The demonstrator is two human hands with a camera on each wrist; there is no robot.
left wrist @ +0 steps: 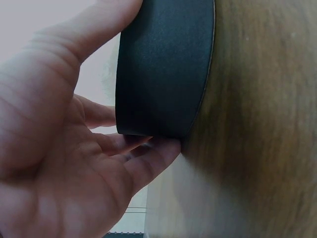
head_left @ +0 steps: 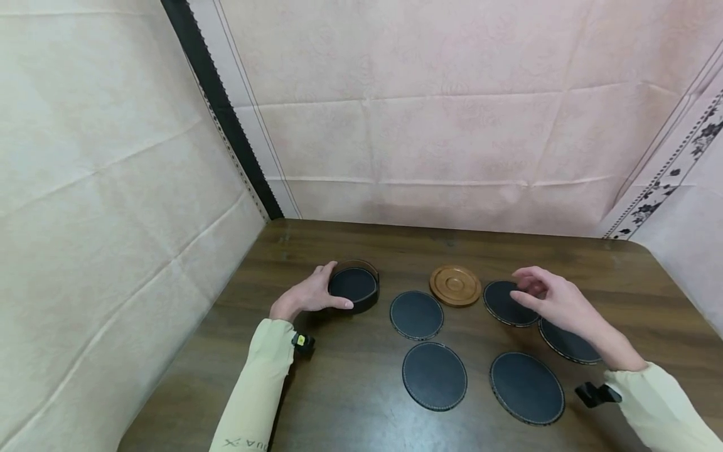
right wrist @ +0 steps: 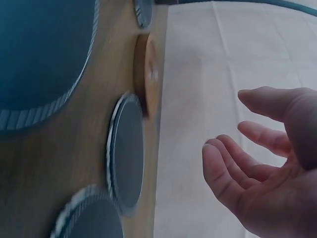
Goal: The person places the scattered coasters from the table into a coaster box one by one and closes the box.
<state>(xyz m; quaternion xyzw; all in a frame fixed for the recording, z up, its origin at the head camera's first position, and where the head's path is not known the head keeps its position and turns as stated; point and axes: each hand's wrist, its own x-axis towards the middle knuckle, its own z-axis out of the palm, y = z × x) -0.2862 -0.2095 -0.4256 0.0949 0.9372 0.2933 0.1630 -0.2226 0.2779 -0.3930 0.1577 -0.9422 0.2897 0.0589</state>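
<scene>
My left hand (head_left: 307,292) grips a round black leather-look coaster holder (head_left: 366,302) at the left of the table, thumb on the near side and fingers on the far side. In the left wrist view the smooth curved wall of the holder (left wrist: 163,69) shows between thumb and fingers. My right hand (head_left: 559,304) hovers over a dark round coaster (head_left: 503,304) with stitched edges, fingers loosely bent and nothing between them. Another coaster (head_left: 567,344) lies partly hidden under that wrist. The right wrist view shows the right hand (right wrist: 262,163) raised off the tabletop, its fingertips apart from the thumb.
A brown wooden disc (head_left: 455,285) with ringed grooves lies at the back middle. More dark coasters lie flat nearby: one left of centre (head_left: 417,315), a coaster in front of it (head_left: 435,376) and a coaster at front right (head_left: 527,388). Cloth walls (head_left: 452,138) border the wooden table (head_left: 350,376).
</scene>
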